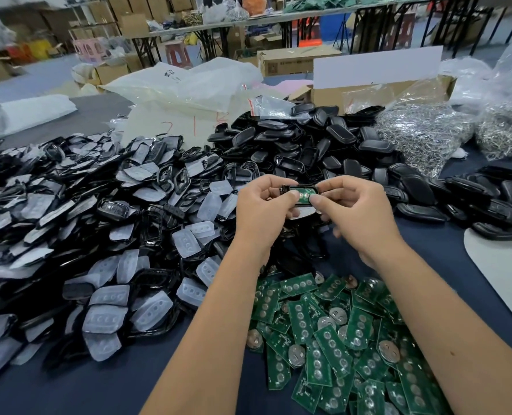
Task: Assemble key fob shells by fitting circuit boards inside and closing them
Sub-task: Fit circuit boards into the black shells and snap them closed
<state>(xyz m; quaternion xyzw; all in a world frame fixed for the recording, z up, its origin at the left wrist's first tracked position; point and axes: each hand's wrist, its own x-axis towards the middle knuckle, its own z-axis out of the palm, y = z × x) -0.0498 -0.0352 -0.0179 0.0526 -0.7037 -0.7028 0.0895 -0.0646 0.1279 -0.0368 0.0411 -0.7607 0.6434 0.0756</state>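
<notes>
— Around the hands? Heaped black shell halves with translucent button pads at left, glossy black plastic covers behind, loose green circuit boards underneath on the dark blue tabletop.

— Containers? Clear plastic bags of metal rings, open cardboard box.

— Grip? Left hand and right hand both pinching one black key fob shell, green board inside, above the boards.

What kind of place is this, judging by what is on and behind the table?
Probably a small assembly workshop or warehouse. The table holds bulk heaps of black shells and green boards, cardboard boxes are stacked behind, and both hands fit one board into a shell.
</notes>
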